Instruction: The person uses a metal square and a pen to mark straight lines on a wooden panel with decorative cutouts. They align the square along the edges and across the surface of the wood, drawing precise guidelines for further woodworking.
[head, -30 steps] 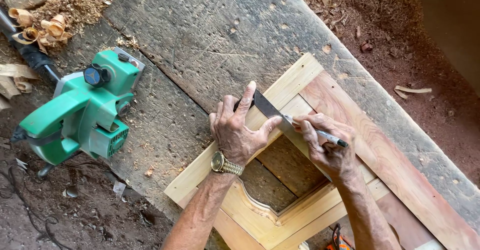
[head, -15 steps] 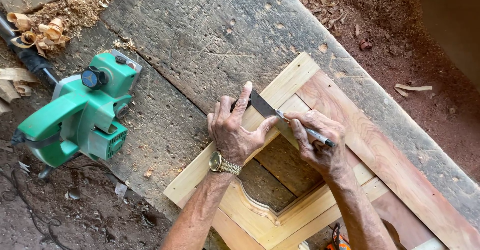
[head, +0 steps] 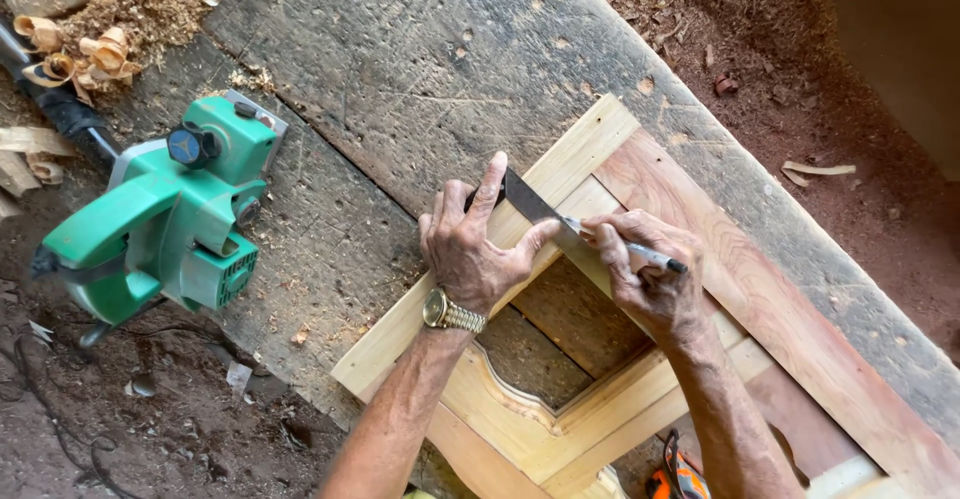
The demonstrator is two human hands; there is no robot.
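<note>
A pale wooden frame with a reddish side rail lies on a worn grey workbench. My left hand, with a gold watch on the wrist, presses a metal square blade flat across the frame's upper rail. My right hand grips a pen with its tip against the blade's edge on the pale rail. The inside of the frame shows the bench through it.
A green electric planer sits on the bench at left, its black cord running up left. Curled wood shavings and sawdust lie at top left. An orange tool shows at the bottom edge. Reddish dirt floor lies at right.
My right hand has slid the pen back and forth a little along the blade's edge. My left hand and the square have stayed pressed on the rail. The view shifted slightly.
</note>
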